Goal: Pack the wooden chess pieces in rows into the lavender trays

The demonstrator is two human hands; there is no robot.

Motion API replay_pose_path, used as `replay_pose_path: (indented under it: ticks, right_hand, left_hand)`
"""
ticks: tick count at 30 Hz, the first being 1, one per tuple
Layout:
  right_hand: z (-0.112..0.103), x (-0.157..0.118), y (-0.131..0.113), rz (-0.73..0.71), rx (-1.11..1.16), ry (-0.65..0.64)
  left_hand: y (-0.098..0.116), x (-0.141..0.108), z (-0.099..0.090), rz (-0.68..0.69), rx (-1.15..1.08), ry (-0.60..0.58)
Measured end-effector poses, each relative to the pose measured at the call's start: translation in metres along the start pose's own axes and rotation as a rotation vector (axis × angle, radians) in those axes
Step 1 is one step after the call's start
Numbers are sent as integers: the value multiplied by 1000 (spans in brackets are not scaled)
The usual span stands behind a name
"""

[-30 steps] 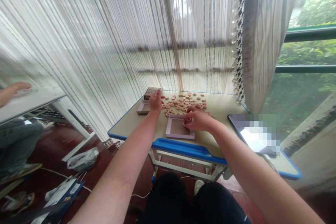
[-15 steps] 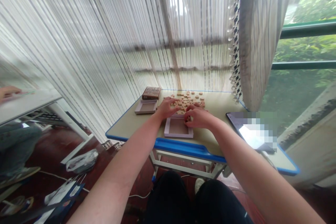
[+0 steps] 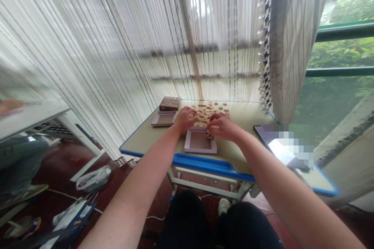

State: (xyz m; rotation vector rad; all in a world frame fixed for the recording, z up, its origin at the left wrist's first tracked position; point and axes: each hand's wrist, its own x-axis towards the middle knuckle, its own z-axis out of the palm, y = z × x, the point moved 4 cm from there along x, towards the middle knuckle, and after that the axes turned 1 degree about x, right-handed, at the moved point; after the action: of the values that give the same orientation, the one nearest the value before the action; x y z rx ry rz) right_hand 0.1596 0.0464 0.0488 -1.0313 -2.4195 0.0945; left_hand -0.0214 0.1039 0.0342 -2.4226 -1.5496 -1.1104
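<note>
Many round wooden Chinese chess pieces point(image 3: 207, 112) lie loosely scattered at the back middle of a small desk. My left hand point(image 3: 185, 119) is at their left edge, thumb and fingers apart, a piece close by its fingertips. In front of the pieces sits a shallow, pale lilac box tray point(image 3: 187, 144). One chess piece point(image 3: 209, 136) rests inside by its right wall. Just above that corner is my right hand point(image 3: 222, 126), fingers bent and apart, nothing visible in them; its palm side is hidden.
A second shallow tray point(image 3: 163, 118) and a brown printed box point(image 3: 170, 102) stand at the desk's back left. On the right lies a tablet-like device point(image 3: 269, 140), partly pixelated. Another person's hand point(image 3: 11, 105) is over a white table at far left. A stringed curtain point(image 3: 163, 39) hangs behind.
My right hand has let go of a chess piece, which now shows in the tray's right side, and has lifted slightly away. My left hand has drawn back a little from over the pieces.
</note>
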Motion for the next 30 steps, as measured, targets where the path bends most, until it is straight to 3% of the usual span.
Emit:
replay_pose_path:
  ticks: [7,12,18,26,30]
  right_hand:
    - [-2,2,5,13,115,3]
    - [-6,3,20,172,76,118]
    - [6,4,25,208,48,81]
    - [8,6,27,211,16,74]
    - [10,5,28,212,24,56]
  left_hand:
    - [-12,0,-30,-185,475,48]
    - [-32,-3,-36,-434,593,-233]
    - [-27,-5,-31,-410,554,-339]
    - [-25,-4,-35,-448,539,-316]
    - [-27,-4,-31,-440,521,-362]
